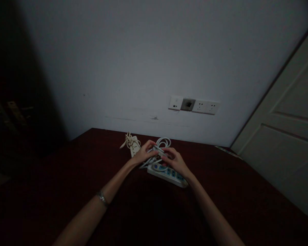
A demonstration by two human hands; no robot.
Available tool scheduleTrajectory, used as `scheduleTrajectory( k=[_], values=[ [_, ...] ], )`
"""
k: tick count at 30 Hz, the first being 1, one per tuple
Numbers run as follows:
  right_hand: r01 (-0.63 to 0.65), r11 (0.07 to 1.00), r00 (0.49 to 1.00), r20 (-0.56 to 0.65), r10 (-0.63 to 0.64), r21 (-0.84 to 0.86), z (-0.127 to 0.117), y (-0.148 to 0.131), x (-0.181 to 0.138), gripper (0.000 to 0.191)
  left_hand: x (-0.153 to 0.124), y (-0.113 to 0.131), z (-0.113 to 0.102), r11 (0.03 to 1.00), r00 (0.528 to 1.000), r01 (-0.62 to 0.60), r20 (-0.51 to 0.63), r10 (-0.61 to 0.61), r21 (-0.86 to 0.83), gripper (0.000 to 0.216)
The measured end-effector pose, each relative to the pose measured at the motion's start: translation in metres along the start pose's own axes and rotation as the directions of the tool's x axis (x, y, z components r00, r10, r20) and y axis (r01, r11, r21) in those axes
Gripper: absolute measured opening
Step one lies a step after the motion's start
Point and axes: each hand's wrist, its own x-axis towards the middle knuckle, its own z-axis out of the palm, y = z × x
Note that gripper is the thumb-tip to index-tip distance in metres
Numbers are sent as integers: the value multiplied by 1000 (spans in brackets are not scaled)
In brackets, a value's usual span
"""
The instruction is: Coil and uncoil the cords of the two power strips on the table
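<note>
Hands, left (143,154) and right (176,161), gripping coiled cord (162,142) over power strip (169,173), long axis left-right

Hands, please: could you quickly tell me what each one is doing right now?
Left hand: closed on the white cord.
Right hand: closed on the same cord, above the power strip.

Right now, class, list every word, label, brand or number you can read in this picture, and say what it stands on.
None can be read.
Power strip under the hands: blue sockets, any print too small and dark.
Second power strip: no legible marks.
Wall socket plates: markings blurred.
</note>
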Motion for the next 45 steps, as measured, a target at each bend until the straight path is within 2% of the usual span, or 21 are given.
scheduleTrajectory(
  k=[3, 9, 15, 22, 27, 29, 31, 34, 37, 40, 45],
  values=[
    [1, 1000, 1000, 1, -1, -6, 0, 0, 0, 40, 2, -1, -2, 999, 999, 32, -1, -32, -15, 43],
    [-73, 996, 997, 7, 72, 51, 1, 4, 0, 42, 3, -2, -4, 989, 984, 138, 121, -131, -53, 46],
    [-152, 988, 988, -18, 152, 38, 4, 0, -1, 45, 2, -1, 0, 995, 989, 97, 112, -100, 29, 37],
    [-118, 993, 992, -37, 117, -19, 6, -1, -2, 44, 0, 4, 4, 960, 993, 44, 96, -73, 278, 23],
    [-127, 990, 991, -51, 124, -58, 6, 5, -1, 40, -1, 7, 3, 930, 990, -17, 138, -37, 367, 16],
    [-84, 987, 995, -61, 76, -134, 2, 7, 0, 36, -1, 6, 2, 939, 987, -9, 155, -47, 345, 21],
    [23, 960, 998, -43, -36, -279, -3, 6, 1, 29, -1, 5, 1, 963, 979, 27, 186, -79, 268, 28],
    [154, 865, 986, 25, -162, -477, -10, 1, 1, 22, -1, 3, 2, 989, 966, 84, 232, -111, 122, 34],
    [199, 800, 976, 41, -214, -565, -12, -3, 0, 19, -1, 3, 5, 993, 971, 105, 209, -114, 55, 32],
    [208, 799, 973, 39, -226, -564, -10, 0, 1, 18, -1, 4, 6, 992, 977, 83, 187, -100, 99, 28],
    [138, 825, 987, 9, -159, -548, -8, 12, 3, 16, -2, 1, 5, 963, 987, 7, 155, -51, 268, 20]
  ],
)
